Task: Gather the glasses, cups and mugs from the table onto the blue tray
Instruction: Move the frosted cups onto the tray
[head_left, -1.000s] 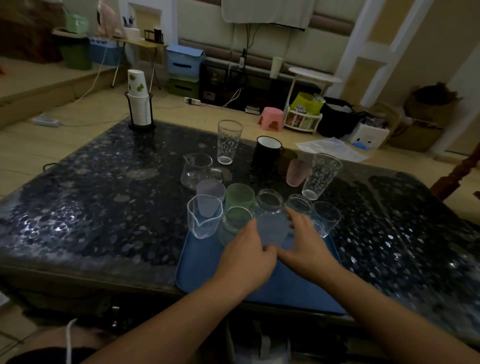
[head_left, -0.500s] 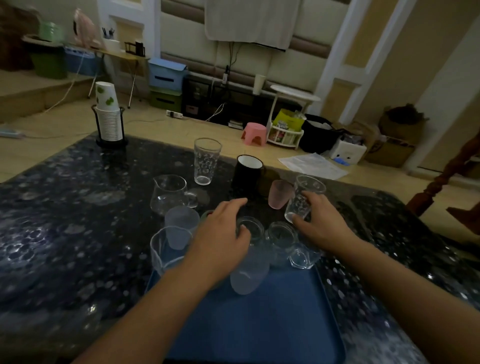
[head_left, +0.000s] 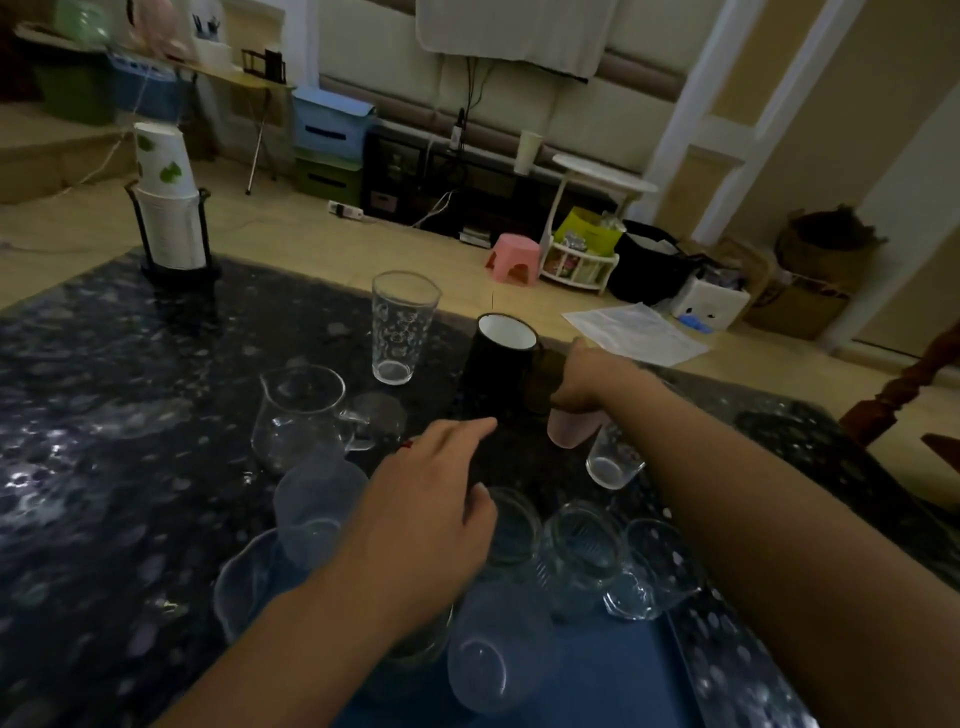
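Note:
The blue tray (head_left: 597, 680) lies at the near table edge and carries several clear and frosted cups (head_left: 498, 654) and jars (head_left: 582, 551). My left hand (head_left: 431, 499) hovers open above them, its fingers pointing toward the black mug (head_left: 498, 364). My right hand (head_left: 587, 379) is closed around a brown cup (head_left: 543, 384) right beside the black mug. A pink cup (head_left: 569, 434) and a patterned glass (head_left: 610, 462) stand just under that wrist. Farther back on the table are a tall patterned glass (head_left: 400, 327) and a clear glass pitcher (head_left: 301, 415).
A stack of paper cups in a black holder (head_left: 169, 218) stands at the table's far left corner. The dark speckled table (head_left: 104, 415) stretches left of the tray. A wooden chair post (head_left: 893, 395) rises at the right edge.
My right hand left the patterned glass and reached farther back to the brown cup. My left hand lifted off the tray's cups and stretched toward the black mug. The view moved closer.

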